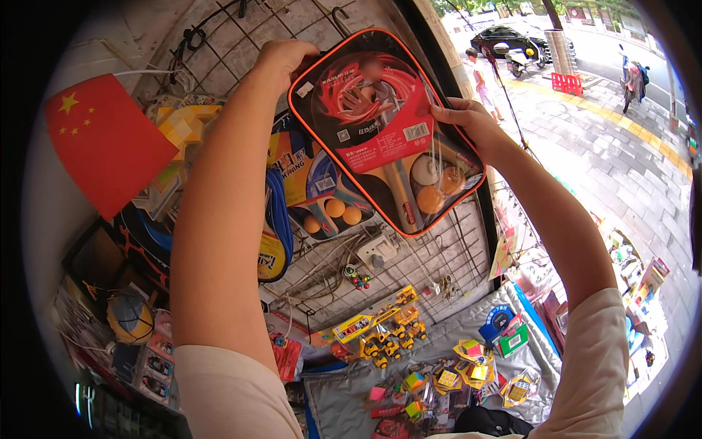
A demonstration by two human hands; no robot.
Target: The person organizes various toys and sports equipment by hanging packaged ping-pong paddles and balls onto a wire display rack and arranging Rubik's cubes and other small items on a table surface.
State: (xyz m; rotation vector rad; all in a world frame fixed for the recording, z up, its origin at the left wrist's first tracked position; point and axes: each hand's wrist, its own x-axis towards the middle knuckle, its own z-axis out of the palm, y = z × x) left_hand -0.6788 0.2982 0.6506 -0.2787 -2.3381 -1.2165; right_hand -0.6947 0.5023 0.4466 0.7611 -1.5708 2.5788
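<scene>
A table tennis set in a clear-fronted case with orange piping [378, 131] is held up, tilted, before the wire grid panel [460, 241]. Through its front show a printed red card, a bat handle, one white ball and two orange balls. My left hand [288, 63] grips the case at its upper left corner, fingertips hidden behind it. On its right edge, my right hand [469, 123] has the thumb in front and the fingers mostly out of sight. Behind the case hangs another table tennis set [332, 214] with orange balls. A metal hook [341, 21] sits just above the case.
Beside my left arm are a red flag [107, 142] and a blue-edged racket bag [279, 225]. A socket [377, 249] is fixed to the wall. Below, toy construction vehicles [392, 335] and puzzle cubes [447, 378] lie on grey quilted cloth [334, 403]. A person [480, 82] stands on the pavement outside.
</scene>
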